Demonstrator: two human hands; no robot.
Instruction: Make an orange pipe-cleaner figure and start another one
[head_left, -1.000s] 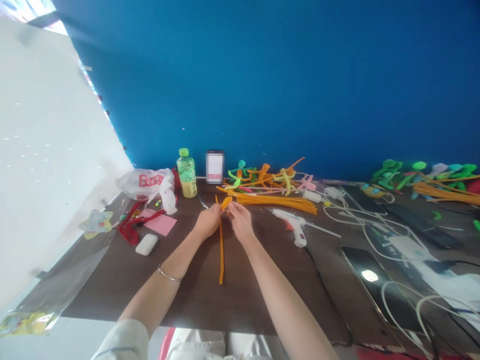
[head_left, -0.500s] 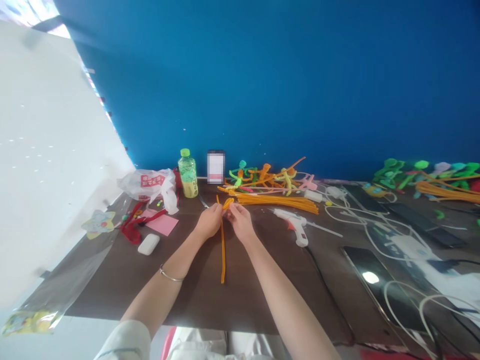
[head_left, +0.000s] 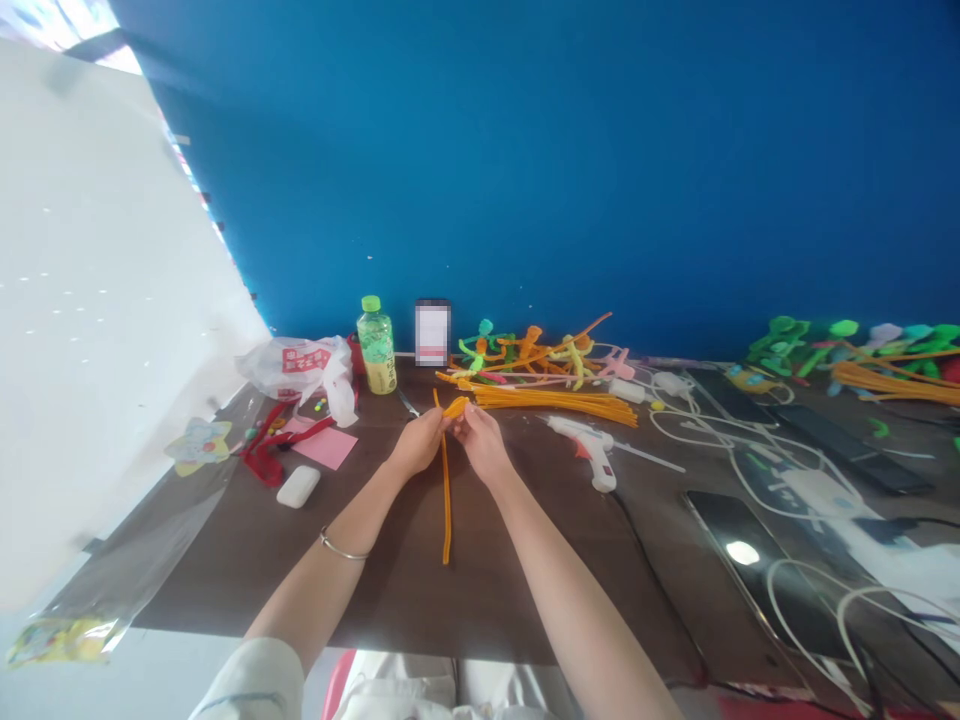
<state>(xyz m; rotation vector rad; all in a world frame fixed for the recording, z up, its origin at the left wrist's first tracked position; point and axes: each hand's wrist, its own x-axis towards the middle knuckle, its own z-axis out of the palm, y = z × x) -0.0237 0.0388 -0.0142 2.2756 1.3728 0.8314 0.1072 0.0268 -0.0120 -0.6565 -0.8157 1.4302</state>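
Observation:
Between my two hands is a coiled orange pipe cleaner (head_left: 456, 407), wound into a small bundle. My left hand (head_left: 421, 440) pinches it from the left side, fingers closed. From the right, my right hand (head_left: 480, 436) grips it with thumb and fingertips. Under and between the hands, a loose orange pipe cleaner (head_left: 447, 510) runs down the dark table (head_left: 397, 590) toward me. Just beyond my fingers lies a bundle of orange pipe cleaners (head_left: 559, 402). A pair of scissors (head_left: 407, 404), partly hidden, is behind my left hand.
A white glue gun (head_left: 592, 450) with a black cord lies to the right. Further right are a dark phone (head_left: 757, 560) and white cables. At the back stand a bottle (head_left: 377, 348) and pipe cleaner figures (head_left: 532, 345). On the left sit a plastic bag (head_left: 292, 368) and a white case (head_left: 298, 487).
The orange coil between my fingers has turned slightly and looks flatter, its loop less open. Both hands stay in nearly the same place.

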